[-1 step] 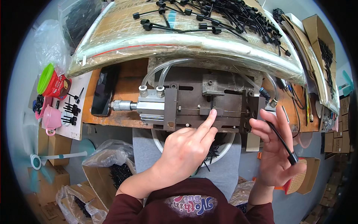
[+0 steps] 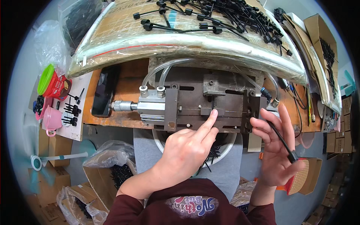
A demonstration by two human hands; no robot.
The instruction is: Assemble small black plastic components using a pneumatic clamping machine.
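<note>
My left hand reaches over a dark metal fixture. Its index finger is stretched out, with the tip on a small dark block at the fixture's middle. A thin metal rod runs sideways through that block. Under the fingertip a short black stem shows, partly hidden. Right of the fixture, my right hand is raised with its fingers half curled. It holds a thin black plastic stem with a thick cylindrical head, lying across the fingers with the head near the thumb.
An air cylinder with clear hoses sits left on the fixture. A phone lies beside it. Many black stems lie on a wrapped cardboard board behind. A white-rimmed bucket stands below the bench; a pink cup is at left.
My right hand and the black stem in it have shifted very slightly, the stem's head a little up and left. My left hand stays in place.
</note>
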